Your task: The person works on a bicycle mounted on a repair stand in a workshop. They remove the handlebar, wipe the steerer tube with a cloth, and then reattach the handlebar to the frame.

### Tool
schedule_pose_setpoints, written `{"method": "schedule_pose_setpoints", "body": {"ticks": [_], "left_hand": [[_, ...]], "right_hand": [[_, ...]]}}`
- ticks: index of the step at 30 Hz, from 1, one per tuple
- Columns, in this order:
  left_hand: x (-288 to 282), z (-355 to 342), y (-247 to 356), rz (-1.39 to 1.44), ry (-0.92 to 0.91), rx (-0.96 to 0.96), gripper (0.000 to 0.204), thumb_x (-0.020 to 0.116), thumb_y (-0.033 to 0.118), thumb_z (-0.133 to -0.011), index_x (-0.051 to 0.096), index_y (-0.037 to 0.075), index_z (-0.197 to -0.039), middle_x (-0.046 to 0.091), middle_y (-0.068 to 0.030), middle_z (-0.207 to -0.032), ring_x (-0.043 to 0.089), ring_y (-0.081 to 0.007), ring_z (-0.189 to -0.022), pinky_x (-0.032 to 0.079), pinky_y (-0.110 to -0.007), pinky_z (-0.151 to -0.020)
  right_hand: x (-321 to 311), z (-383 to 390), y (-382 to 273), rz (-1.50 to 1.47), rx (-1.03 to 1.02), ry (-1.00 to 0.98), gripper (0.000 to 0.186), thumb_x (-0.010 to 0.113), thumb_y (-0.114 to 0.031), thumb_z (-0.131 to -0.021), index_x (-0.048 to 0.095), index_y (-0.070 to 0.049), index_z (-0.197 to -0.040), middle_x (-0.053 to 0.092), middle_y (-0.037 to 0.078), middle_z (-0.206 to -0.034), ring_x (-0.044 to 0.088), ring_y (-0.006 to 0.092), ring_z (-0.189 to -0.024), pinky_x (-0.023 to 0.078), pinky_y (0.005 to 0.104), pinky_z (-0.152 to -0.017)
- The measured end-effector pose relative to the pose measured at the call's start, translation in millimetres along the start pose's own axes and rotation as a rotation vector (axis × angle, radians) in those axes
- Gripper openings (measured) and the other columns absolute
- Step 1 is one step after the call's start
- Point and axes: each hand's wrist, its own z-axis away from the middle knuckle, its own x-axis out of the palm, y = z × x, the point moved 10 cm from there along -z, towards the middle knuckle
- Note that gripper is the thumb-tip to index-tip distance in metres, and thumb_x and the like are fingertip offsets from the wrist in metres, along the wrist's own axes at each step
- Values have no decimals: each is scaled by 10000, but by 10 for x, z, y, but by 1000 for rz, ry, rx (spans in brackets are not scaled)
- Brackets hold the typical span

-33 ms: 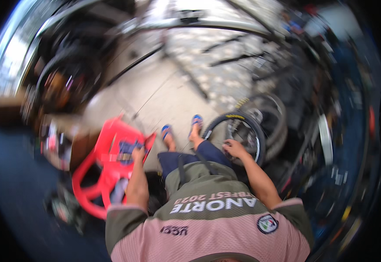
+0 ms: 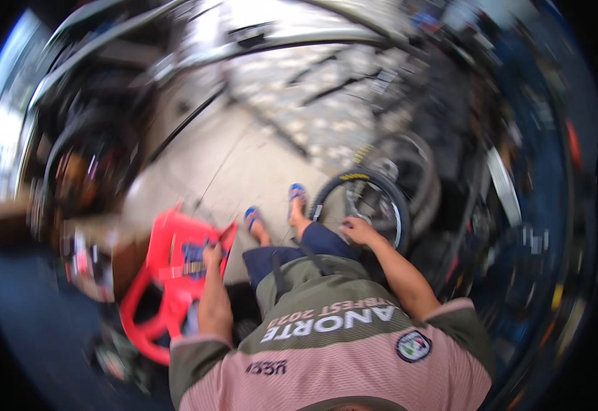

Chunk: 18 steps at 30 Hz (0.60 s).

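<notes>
My left hand (image 2: 212, 255) is closed over the seat of a red plastic chair (image 2: 162, 257) on the left. Something small and dark shows at its fingertips, too blurred to name. Beside that hand, a dark blue item with a pale strap (image 2: 192, 259) rests on the chair. My right hand (image 2: 359, 231) has its fingers curled in, over my right thigh, next to a bicycle wheel with a black tyre (image 2: 400, 198). A dark speck sits at those fingertips, and I cannot tell what it is. Whether the right hand touches the wheel is unclear.
Another wheel (image 2: 430, 188) lies behind the first. A long metal bar (image 2: 292, 42) crosses the far side. Boxes (image 2: 122, 257) stand left of the chair, and blurred clutter fills the right side. A pale tiled floor (image 2: 210, 164) lies ahead of my feet.
The whole view has turned slightly, so the bar, wheels and feet sit a little further left in the picture. Both hands keep about the same pose beside the chair and the wheel.
</notes>
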Motion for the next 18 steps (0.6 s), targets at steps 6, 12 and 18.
{"method": "schedule_pose_setpoints", "body": {"ticks": [6,12,18], "left_hand": [[93,-270,1098,121,-256,-79,452,650,281,-953,667,19,-1321,723,-126,-990,697,-244,-774,557,-429,-594],[761,-27,2705,-183,-536,223,328,705,285,-990,679,10,-1167,717,-110,-923,742,-247,-803,590,-372,-607],[1255,506,3964,-345,-511,531,401,738,334,-990,655,-30,-846,677,-115,-700,731,-233,-619,527,-327,-494]], "right_hand": [[-26,761,597,-142,249,204,504,679,-470,-964,704,-86,-1290,729,185,-1249,685,377,-1170,527,491,-994],[-98,1508,1413,-391,389,492,431,710,-419,-928,749,-82,-1193,760,207,-1122,716,376,-1092,545,476,-954],[-826,2214,2079,-580,400,945,300,717,-316,-935,763,-76,-1110,775,187,-1001,751,366,-945,580,457,-826]]}}
